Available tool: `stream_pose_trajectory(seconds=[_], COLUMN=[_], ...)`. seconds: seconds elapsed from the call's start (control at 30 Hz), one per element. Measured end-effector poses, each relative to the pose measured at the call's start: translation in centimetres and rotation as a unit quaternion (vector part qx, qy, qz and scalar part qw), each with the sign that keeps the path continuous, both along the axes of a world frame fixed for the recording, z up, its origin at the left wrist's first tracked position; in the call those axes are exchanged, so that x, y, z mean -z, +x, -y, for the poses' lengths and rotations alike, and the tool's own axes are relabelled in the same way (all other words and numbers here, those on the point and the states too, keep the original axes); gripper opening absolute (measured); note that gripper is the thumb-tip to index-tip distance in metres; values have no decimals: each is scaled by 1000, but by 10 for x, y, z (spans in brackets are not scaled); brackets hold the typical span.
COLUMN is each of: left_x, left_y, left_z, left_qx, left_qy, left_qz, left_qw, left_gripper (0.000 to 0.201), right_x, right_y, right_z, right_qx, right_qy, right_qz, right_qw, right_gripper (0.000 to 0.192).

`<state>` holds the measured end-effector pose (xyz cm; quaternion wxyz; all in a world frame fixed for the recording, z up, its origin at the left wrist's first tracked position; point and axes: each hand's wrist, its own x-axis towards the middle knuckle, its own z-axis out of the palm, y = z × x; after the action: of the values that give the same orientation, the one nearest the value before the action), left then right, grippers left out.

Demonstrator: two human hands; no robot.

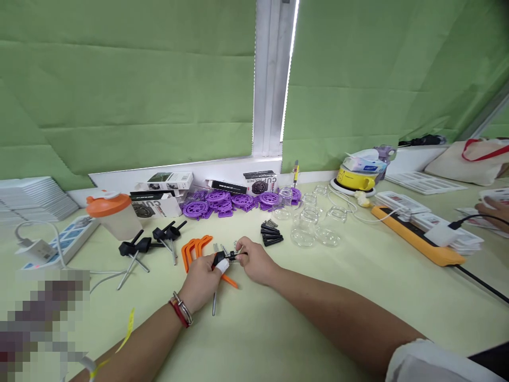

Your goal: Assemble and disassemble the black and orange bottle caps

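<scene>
My left hand (201, 282) is closed around a black plastic part (218, 258) with a metal rod (214, 303) pointing down below it. White wrapping covers its thumb. Fingertips of my right hand (256, 261) pinch the right end of the same part; small details there are too fine to make out. An orange bent handle (229, 281) shows beneath my hands, and more orange handles (194, 248) lie just beyond my left hand. To the left rest several black parts with metal rods (137, 246). Black tapered pieces (271, 235) and small metal springs or screws (270, 223) lie beyond my right hand.
Purple plastic discs (242, 201) and cup holder boxes (157, 204) line the back. Clear glass jars (308, 228) stand right of centre. An orange-lidded shaker (115, 212) is at left. Power strips (417, 239) with cables flank both sides. Another person's hand (495, 212) shows at far right.
</scene>
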<state>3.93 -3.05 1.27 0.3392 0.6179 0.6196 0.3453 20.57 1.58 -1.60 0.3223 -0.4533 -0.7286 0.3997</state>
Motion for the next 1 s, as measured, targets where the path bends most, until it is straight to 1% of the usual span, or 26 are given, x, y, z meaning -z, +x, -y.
stream_pose_trajectory(seconds=[0.23, 0.37, 0.57, 0.67, 0.83, 0.93, 1.0], left_x=[0, 0, 1, 1, -2, -2, -2], left_y=[0, 0, 0, 1, 2, 2, 1], left_z=[0, 0, -2, -2, -2, -1, -1], left_qx=[3, -5, 1, 2, -1, 0, 1], left_qy=[-10, -12, -32, -46, -58, -53, -52], left_qz=[-3, -3, -39, -58, -63, -68, -69], left_qw=[1000, 1000, 999, 997, 996, 996, 996], left_gripper=[23, 23, 26, 25, 24, 24, 24], right_x=[4, 4, 3, 3, 4, 5, 5], right_y=[0, 0, 0, 0, 0, 0, 0], right_z=[-1, 0, 0, -1, -2, -2, -2], right_qx=[2, 3, 8, 7, 7, 9, 11], right_qy=[5, 6, 16, 10, 7, 10, 10], right_qz=[-6, -6, 4, 0, -6, -2, -3], right_qw=[1000, 1000, 1000, 1000, 1000, 1000, 1000], right_gripper=[15, 13, 10, 12, 13, 10, 10])
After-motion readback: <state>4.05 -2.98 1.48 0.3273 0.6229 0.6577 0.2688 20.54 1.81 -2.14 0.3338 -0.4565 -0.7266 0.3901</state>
